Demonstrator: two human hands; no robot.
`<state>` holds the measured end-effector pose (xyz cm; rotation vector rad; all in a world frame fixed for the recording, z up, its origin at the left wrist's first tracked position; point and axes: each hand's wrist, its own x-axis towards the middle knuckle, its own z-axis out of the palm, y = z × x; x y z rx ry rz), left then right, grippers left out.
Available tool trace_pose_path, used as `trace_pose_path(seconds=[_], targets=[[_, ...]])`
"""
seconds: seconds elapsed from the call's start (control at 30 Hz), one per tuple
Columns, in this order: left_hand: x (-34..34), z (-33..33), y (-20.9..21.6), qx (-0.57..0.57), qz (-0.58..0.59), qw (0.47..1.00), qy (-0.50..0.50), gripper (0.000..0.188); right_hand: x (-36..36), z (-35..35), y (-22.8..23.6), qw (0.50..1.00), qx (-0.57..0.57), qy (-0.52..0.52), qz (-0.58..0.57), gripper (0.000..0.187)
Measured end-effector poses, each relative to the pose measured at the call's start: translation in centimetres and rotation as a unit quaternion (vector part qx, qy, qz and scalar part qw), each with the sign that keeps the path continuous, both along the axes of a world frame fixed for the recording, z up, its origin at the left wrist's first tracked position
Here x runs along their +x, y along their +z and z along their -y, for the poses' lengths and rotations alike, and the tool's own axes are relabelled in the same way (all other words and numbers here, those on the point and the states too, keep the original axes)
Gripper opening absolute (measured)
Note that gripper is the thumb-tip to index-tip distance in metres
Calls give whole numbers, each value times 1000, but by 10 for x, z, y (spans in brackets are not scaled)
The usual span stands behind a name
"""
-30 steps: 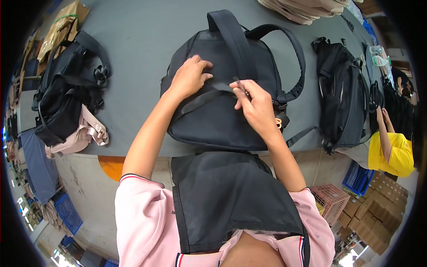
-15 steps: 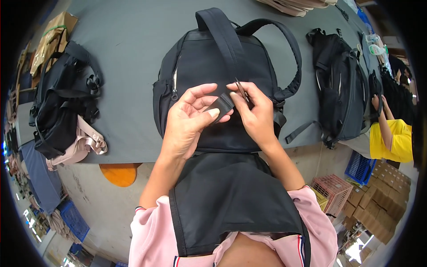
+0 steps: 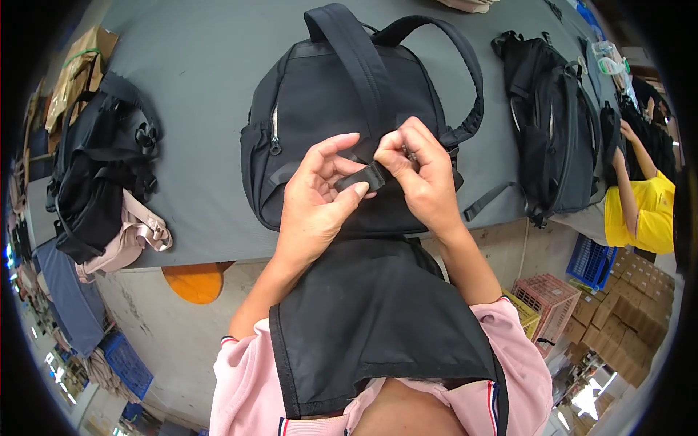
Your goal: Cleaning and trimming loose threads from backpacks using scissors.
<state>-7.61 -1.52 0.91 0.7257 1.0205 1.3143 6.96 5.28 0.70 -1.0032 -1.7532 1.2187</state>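
Grey felt covers the table (image 3: 196, 65), and on it a black backpack (image 3: 320, 123) lies flat, close to the near edge, with its top handle pointing away from the person. Over the lower part of this backpack the two hands meet. The left hand (image 3: 316, 207) pinches the end of a black strap (image 3: 361, 178) between the thumb and the first fingers, with the other fingers loosely spread. The right hand (image 3: 422, 174) is closed tightly on the same strap from the other side, fingers curled down on it; what lies under these fingers I cannot tell. The strap runs from the backpack's shoulder band (image 3: 356, 65), which goes up the middle of the bag.

To the left of the backpack there is a pile of black bags (image 3: 94, 174) with a pink bag (image 3: 134, 236) at its near side, and beyond it some brown paper packaging (image 3: 76, 69). To the right of the backpack a second black backpack (image 3: 552, 131) lies on the table, and past it another person in a yellow shirt (image 3: 643, 214) reaches toward more dark bags. Below the backpack, under the table edge, an orange stool (image 3: 195, 280) is seen. Lower right of the backpack stand a red crate (image 3: 547, 298), a blue crate (image 3: 592, 261) and cardboard boxes (image 3: 629, 320).
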Motion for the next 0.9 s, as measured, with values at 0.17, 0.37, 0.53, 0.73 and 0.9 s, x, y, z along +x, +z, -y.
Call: trace_pose_path(seconds=[0.17,0.37,0.53,0.73,0.9], targets=[[2,0,0,1,-18,1000,19,49,9,24,3,993,45,-86,65,17],[7,-1,0,11,-43,998,38,47,12,36,8,971,152,-75,170,32],[8,-1,0,14,-64,997,31,47,13,37,4,963,165,-91,191,30],[9,1,-1,23,-110,993,45,48,8,38,-2,967,146,-88,192,28],[8,4,-2,19,-99,994,40,49,10,34,-3,952,-251,-89,-154,22]])
